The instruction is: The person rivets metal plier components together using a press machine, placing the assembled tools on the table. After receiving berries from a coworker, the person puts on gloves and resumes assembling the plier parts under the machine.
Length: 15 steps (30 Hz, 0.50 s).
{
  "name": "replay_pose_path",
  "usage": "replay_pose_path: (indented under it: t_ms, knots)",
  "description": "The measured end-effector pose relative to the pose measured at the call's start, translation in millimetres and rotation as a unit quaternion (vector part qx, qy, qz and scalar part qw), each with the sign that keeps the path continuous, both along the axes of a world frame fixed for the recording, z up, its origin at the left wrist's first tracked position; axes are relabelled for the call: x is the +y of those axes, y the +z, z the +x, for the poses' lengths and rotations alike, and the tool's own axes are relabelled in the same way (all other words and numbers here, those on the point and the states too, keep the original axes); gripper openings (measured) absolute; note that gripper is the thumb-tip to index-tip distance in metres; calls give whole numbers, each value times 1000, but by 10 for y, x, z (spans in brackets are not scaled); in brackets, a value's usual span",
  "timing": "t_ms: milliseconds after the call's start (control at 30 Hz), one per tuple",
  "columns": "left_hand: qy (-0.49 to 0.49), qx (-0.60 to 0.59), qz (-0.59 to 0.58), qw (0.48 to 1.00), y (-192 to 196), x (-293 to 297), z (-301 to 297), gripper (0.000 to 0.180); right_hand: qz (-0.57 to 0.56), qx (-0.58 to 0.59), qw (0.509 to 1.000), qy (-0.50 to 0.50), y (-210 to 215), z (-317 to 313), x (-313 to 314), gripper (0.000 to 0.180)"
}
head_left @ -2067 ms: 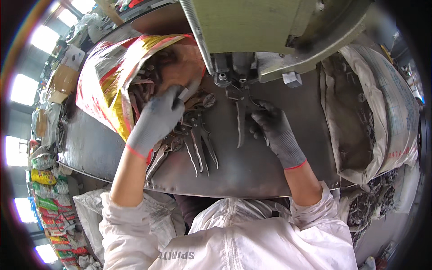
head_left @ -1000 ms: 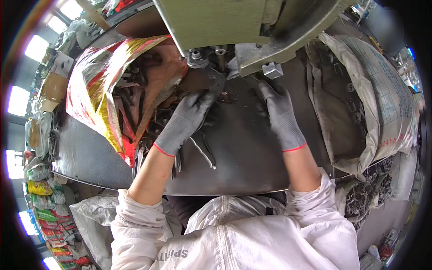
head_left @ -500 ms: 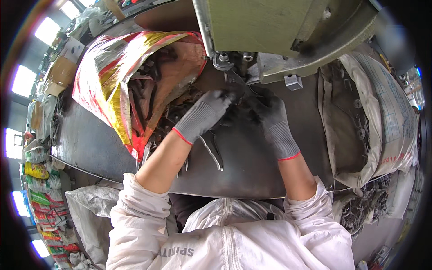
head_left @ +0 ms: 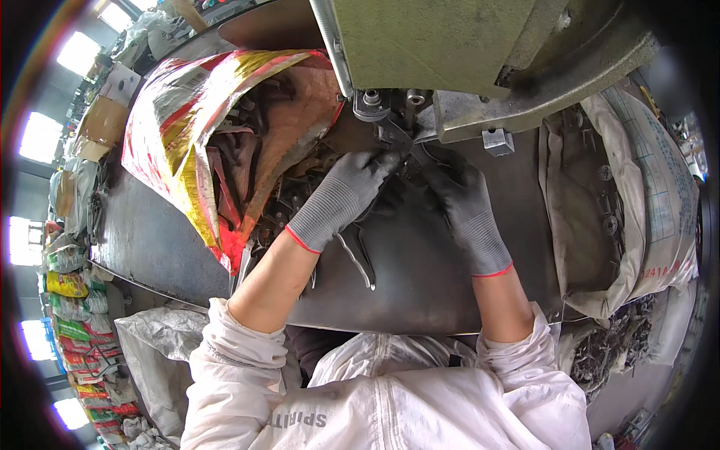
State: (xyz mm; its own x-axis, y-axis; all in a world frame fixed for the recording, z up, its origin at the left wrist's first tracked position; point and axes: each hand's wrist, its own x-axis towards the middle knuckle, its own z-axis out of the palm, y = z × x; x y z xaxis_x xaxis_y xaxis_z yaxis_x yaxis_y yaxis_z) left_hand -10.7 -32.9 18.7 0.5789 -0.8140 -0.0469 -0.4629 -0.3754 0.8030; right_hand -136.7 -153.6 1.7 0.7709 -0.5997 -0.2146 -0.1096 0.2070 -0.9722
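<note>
My left hand, in a grey knit glove with a red cuff, has its fingers closed on a dark metal part under the head of the green machine. On the other side, my right hand wears the same glove, its fingers curled around the same dark part; the fingertips are partly lost in shadow. Below my left hand, a curved metal handle with a bright edge lies on the dark metal table. Beside my left wrist is a heap of dark metal pieces.
A red, yellow and white woven sack lies open at the left with dark parts inside. At the right stands an open pale sack holding metal pieces. A small metal block juts under the machine. Another bag hangs below the table's left edge.
The view has shifted slightly. Both hands stay at the machine head; the dark part now shows more clearly between my fingers, and my right hand has turned slightly.
</note>
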Motion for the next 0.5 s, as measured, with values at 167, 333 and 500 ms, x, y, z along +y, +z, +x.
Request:
replay_pose_path:
  t_ms: [167, 333, 500]
  knots:
    - [-79, -105, 126, 983, -500, 53, 213, 33, -56, 38, 998, 8, -293, 84, -2, 28]
    - [27, -238, 145, 960, -87, 105, 377, 34, 20, 13, 1000, 8, -282, -4, -25, 32]
    - [194, -350, 230, 887, -52, 732, 1166, 35, 51, 21, 998, 12, -186, 31, 61, 33]
